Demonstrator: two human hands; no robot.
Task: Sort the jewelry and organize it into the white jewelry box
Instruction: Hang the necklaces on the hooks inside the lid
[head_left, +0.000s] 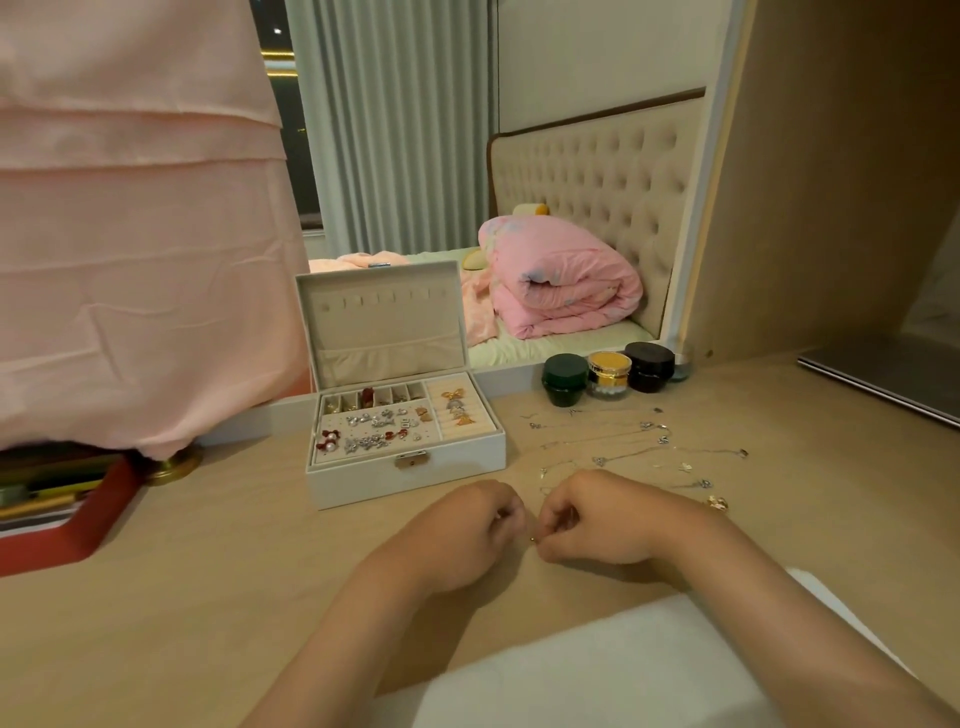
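Surface (208, 571) of pale wood fills the lower view, with a pink cloth (135, 260) hanging over its left end. The white jewelry box (405, 475) stands open left of centre on it, its lid (384, 322) upright. Earrings (374, 434) lie scattered on the front-left panel, and gold pieces (454, 408) sit in the ring rolls on the right side.

Both hands are low over the surface, just in front of the box and a little to its right, knuckles up and nearly touching. The left hand (467, 530) has its fingers curled under; what its grip has, if anything, cannot be told. The right hand (597, 519) is also curled tight, its grip narrowed to a fingertip pinch on a small gold piece (533, 540) that shows between the two hands.

Three jars (609, 373) stand in a row at the back right. Thin chains (613, 441) with small pendants lie spread on the surface right of the box, beyond the right hand.
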